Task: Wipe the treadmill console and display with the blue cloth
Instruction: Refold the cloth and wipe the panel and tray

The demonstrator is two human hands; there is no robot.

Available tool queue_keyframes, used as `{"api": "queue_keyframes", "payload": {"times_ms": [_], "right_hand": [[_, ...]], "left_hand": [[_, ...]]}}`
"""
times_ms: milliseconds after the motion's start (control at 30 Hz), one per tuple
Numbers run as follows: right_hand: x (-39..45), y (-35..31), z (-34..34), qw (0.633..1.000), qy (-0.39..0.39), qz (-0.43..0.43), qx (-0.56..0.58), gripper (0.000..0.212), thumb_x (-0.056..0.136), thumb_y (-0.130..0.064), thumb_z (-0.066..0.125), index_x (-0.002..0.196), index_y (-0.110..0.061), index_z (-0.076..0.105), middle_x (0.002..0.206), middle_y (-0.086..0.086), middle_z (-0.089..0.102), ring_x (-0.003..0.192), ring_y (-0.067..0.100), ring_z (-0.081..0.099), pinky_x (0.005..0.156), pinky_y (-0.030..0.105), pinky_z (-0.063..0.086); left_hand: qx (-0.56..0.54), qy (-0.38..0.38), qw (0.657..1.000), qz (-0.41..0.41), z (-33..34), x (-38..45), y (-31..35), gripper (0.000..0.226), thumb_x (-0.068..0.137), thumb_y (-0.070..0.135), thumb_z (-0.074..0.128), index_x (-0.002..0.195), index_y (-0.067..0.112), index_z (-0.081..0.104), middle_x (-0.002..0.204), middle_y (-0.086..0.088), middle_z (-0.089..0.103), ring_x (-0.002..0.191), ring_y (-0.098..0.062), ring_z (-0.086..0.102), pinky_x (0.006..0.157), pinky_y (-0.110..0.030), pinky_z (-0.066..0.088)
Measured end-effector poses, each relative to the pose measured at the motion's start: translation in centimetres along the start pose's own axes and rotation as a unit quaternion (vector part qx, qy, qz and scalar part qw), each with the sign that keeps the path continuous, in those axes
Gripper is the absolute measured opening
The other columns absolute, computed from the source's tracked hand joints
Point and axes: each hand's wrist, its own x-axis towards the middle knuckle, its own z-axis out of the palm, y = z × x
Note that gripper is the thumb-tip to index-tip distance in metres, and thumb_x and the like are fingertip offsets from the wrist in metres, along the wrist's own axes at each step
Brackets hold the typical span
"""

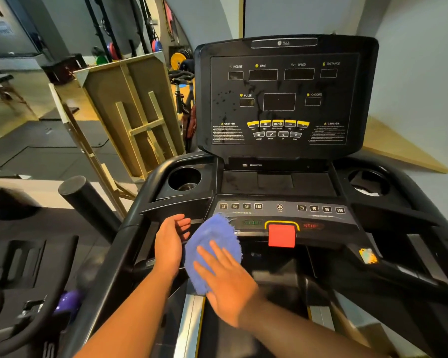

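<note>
Cloth (212, 244), blue and shaggy, lies at the left end of the lower control strip, overlapping the START key and hanging off the console's near edge towards the belt. Its long axis runs near-to-far, tilted slightly right at the top.

Left hand (170, 244) sits just left of the cloth, fingers relaxed and slightly cupped, gripping nothing; whether it touches the cloth's edge cannot be told. Right hand (224, 277) lies flat on the cloth's lower half, fingers straight and spread, pressing rather than clutching. It is the working hand.

Console (279, 210) extends rightward from the cloth: the red stop block (282, 235) stands just beside the cloth's right edge and is raised, an obstacle to a straight sweep. Number keys lie above and run clear across. Display (285, 99) stands upright well beyond the cloth, up and to the right, showing dark droplet marks on its left half; it appears unwiped. Cup wells flank the tray on both sides. Room is open above the strip and in front of the display.
</note>
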Motion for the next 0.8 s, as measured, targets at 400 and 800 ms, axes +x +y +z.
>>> {"api": "queue_keyframes", "payload": {"times_ms": [400,800], "right_hand": [[-3.8,12.0,-15.1,0.626,0.295,0.47,0.548,0.022,0.098,-0.03,0.057,0.104,-0.012,0.068,0.101,0.01,0.071,0.095,0.028,0.069,0.085,0.045,0.056],[-5.1,14.8,-4.4,0.854,0.14,0.497,0.068,0.057,0.092,-0.023,0.041,0.142,0.003,0.046,0.151,0.03,0.041,0.141,0.048,0.036,0.118,0.051,0.017]], "left_hand": [[0.267,-0.058,0.956,0.105,1.9,-1.0,-0.6,0.027,0.106,0.03,0.041,0.104,0.029,0.067,0.096,0.011,0.066,0.092,-0.002,0.058,0.076,-0.022,0.041],[0.334,-0.001,0.935,0.12,2.7,-1.5,-0.7,0.031,0.107,0.035,0.034,0.099,0.031,0.064,0.085,0.015,0.06,0.079,0.001,0.053,0.069,-0.027,0.035]]}}
